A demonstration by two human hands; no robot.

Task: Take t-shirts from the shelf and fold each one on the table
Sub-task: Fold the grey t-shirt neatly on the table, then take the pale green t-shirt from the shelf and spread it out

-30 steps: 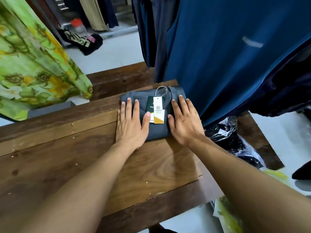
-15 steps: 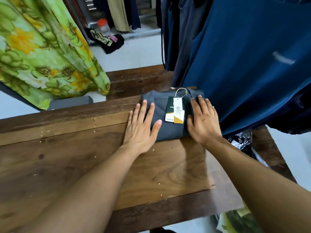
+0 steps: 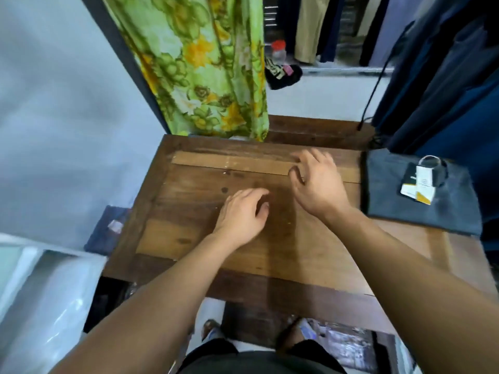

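Between shirts: one grey t-shirt (image 3: 421, 195) lies folded at the tabletop (image 3: 205, 255) right edge.
Left hand (image 3: 243, 214) and right hand (image 3: 316, 182) hover empty, fingers loose; next likely needs a fresh shirt from the shelf, which isn't in view.

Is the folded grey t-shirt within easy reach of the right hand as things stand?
Probably yes. The right hand hovers empty just beside the folded grey t-shirt, with only bare table between them.

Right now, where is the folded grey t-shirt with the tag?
The folded grey t-shirt lies at the table's far right edge, beyond the right hand, below the hanging blue garments.
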